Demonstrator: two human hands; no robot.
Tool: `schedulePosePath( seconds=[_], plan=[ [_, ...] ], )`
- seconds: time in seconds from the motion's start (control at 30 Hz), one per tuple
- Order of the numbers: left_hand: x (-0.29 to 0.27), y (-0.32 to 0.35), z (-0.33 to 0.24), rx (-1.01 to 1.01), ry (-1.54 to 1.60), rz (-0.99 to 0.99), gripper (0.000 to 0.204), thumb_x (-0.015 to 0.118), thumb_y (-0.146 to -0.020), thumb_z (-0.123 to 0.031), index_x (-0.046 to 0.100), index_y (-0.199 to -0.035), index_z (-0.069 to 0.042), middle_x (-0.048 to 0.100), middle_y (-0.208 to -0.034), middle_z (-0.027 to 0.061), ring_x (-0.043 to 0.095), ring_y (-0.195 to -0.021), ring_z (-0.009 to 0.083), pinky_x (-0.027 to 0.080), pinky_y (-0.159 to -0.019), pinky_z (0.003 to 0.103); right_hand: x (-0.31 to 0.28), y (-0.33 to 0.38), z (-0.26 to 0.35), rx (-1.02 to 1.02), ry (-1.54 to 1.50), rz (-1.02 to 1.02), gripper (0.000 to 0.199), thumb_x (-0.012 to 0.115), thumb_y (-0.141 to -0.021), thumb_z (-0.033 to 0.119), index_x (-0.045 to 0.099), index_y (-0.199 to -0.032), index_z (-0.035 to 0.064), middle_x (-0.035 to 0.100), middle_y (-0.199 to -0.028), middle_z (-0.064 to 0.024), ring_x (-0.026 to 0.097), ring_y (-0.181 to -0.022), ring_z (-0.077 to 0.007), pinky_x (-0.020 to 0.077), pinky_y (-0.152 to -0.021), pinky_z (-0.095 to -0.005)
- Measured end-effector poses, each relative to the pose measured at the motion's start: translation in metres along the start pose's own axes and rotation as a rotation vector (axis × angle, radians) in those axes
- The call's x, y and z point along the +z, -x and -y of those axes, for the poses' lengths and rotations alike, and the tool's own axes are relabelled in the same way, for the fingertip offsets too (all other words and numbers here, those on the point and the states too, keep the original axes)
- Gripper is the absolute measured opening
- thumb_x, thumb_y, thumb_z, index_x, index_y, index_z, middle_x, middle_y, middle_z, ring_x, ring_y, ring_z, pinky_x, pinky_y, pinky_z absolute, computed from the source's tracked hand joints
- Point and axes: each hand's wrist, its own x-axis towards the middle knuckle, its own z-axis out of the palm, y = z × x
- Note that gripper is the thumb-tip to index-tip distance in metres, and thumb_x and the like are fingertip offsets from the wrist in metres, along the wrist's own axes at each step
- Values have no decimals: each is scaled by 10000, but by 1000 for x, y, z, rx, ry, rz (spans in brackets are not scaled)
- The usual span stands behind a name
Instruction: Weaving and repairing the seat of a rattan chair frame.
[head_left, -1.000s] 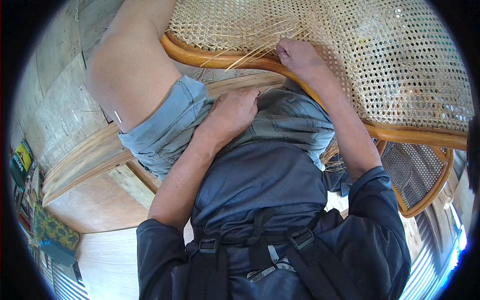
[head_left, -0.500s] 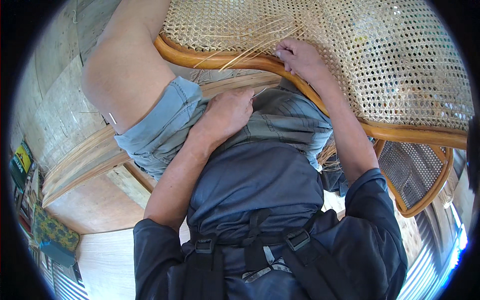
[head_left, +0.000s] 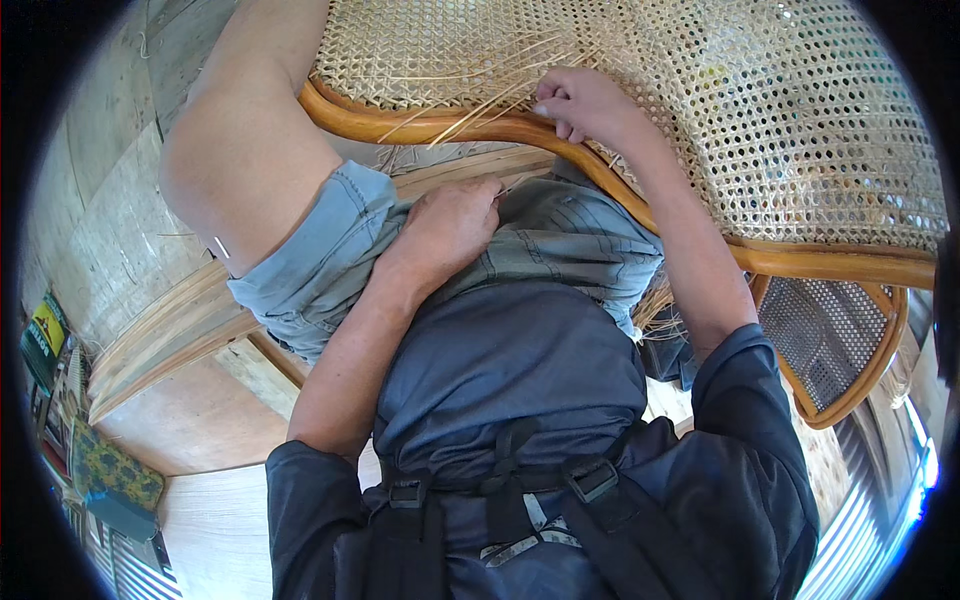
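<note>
A woven cane panel [head_left: 480, 60] in a curved, varnished wooden frame [head_left: 410, 125] lies across the far side, over my lap. My right hand [head_left: 590, 105] is closed at the panel's near edge, fingers curled down by the frame's rim; what they pinch is hidden. Several loose cane strands [head_left: 490, 105] stick out of the weave to the left of that hand and cross the frame. Over my grey shorts, my left hand [head_left: 452, 225] is closed. A thin pale strand [head_left: 514, 184] pokes out beside its fingertips.
My bare bent knee [head_left: 245, 165] is at the left of the frame. A second cane-panelled piece [head_left: 825, 345] stands at lower right. Wooden boards [head_left: 190, 330] lie left of my lap, with a green and yellow package [head_left: 45, 340] and a patterned box [head_left: 115, 465] beyond.
My right hand has shifted slightly left along the frame edge. Less of the strand shows at my left hand, which stays over my lap. The panel and knee appear slightly further left.
</note>
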Motion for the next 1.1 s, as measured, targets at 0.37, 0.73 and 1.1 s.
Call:
schedulePosePath(
  seconds=[0.37, 0.73, 1.1],
  plan=[
    [-11, -3, -12, -22, 64, 17, 237, 443, -906, -197, 564, -970, -3, 625, -887, 202, 581, -860, 390, 454, -776, 430, -15, 9, 9, 163, -94, 108, 136, 582, -872, 160, 538, -843, 34, 550, -659, -12, 553, -517, -84, 438, -431, -235],
    [-1, -11, -62, 202, 808, -232, 370, 430, -970, -325, 592, -1179, -66, 490, -1274, 121, 318, -1291, 220, 271, -1049, 372, 28, 103, 42, 25, -768, 158, 274, 570, -866, 118, 560, -1118, 13, 640, -933, -93, 586, -914, -169, 469, -805, -310],
    [41, -85, 6, -495, 1973, -86, 557, 344, -919, -475, 430, -1266, -47, 491, -1244, 160, 497, -1107, 320, 380, -956, 459, -8, 63, 6, -46, -698, -447, 271, 490, -931, 293, 592, -893, 45, 599, -746, -30, 553, -684, -98, 449, -609, -238]
  ],
)
